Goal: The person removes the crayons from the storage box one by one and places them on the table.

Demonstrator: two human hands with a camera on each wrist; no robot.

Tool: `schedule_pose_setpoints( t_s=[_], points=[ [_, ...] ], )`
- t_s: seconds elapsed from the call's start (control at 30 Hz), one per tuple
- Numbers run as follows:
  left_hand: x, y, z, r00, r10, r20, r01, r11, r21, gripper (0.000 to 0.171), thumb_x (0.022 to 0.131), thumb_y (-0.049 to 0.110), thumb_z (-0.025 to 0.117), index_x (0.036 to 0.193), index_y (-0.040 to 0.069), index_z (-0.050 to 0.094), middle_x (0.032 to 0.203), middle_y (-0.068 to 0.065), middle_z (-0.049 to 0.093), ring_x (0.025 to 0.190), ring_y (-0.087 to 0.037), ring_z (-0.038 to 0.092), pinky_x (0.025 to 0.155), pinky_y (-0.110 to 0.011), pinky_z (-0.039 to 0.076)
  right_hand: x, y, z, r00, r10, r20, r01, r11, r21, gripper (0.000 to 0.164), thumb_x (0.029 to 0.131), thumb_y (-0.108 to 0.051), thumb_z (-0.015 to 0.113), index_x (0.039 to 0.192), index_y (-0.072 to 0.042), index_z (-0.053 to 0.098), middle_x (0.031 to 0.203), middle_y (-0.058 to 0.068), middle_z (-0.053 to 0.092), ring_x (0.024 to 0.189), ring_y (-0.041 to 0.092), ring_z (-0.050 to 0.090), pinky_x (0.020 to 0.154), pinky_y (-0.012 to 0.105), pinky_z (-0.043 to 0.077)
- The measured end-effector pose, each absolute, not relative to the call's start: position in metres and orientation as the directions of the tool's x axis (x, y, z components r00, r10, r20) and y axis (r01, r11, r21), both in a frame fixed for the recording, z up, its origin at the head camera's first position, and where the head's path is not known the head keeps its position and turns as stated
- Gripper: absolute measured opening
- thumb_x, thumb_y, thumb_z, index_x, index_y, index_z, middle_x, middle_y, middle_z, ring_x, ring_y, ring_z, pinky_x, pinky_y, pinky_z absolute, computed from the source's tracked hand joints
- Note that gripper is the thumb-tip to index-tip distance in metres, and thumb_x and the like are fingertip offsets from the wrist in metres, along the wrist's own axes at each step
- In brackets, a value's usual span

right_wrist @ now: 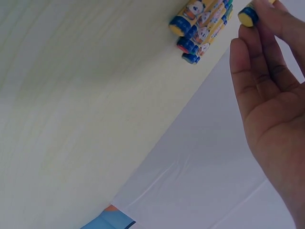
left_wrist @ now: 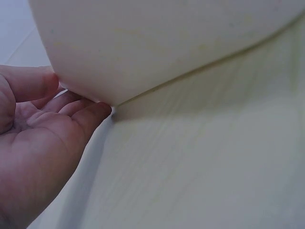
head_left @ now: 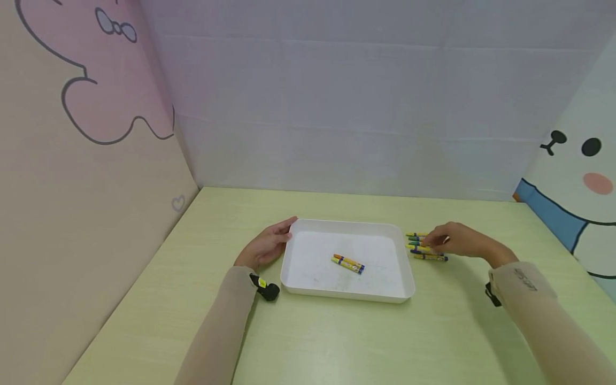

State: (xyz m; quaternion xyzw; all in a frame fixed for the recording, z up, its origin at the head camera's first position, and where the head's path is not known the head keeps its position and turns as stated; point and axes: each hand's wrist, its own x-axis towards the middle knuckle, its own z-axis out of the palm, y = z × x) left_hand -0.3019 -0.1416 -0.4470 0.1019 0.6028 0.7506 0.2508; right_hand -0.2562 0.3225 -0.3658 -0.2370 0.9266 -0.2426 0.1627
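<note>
A shallow white tray [head_left: 317, 235] lies on the table with two crayons [head_left: 347, 264], one orange-tipped and one yellow-tipped, side by side on its floor. My left hand [head_left: 264, 246] holds the tray's left side near the far corner; in the left wrist view its thumb and fingers [left_wrist: 95, 117] meet the tray's outer wall. Right of the tray, several crayons [head_left: 430, 258] in yellow wrappers lie in a row. Over them is my right hand [head_left: 457, 239], pinching a crayon [right_wrist: 248, 15] with a yellow end and a blue band. The fingers hide part of the row.
The pale green-yellow table [head_left: 337, 342] meets a white cloth backdrop [head_left: 337, 107] behind. Printed panels stand at both sides, a pink figure [head_left: 115, 80] on the left and a white cartoon face [head_left: 577, 166] on the right.
</note>
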Motion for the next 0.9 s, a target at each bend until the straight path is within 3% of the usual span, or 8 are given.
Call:
schedule_pose_setpoints(
  t_s=[0.27, 0.9],
  points=[
    [-0.300, -0.141, -0.446, -0.861, 0.481, -0.164, -0.266, -0.150, 0.952, 0.058, 0.100, -0.007, 0.035, 0.154, 0.008, 0.019, 0.163, -0.003, 0.007, 0.149, -0.021, 0.011, 0.120, -0.038, 0.017, -0.253, 0.326, -0.375, -0.822, -0.526, -0.218, -0.349, 0.767, -0.539, 0.021, 0.088, -0.008, 0.066, 0.109, -0.006, 0.072, 0.103, 0.007, 0.068, 0.084, 0.006, 0.058, 0.068, 0.024, 0.051],
    [-0.296, -0.141, -0.445, -0.862, 0.481, -0.161, -0.264, -0.153, 0.952, 0.058, 0.101, -0.006, 0.033, 0.154, 0.009, 0.018, 0.163, -0.004, 0.007, 0.149, -0.022, 0.011, 0.120, -0.038, 0.017, -0.248, 0.329, -0.386, -0.841, -0.480, -0.249, -0.300, 0.798, -0.522, 0.021, 0.081, -0.007, 0.074, 0.102, -0.003, 0.072, 0.093, 0.004, 0.067, 0.078, 0.008, 0.053, 0.065, 0.023, 0.048]
  ],
)
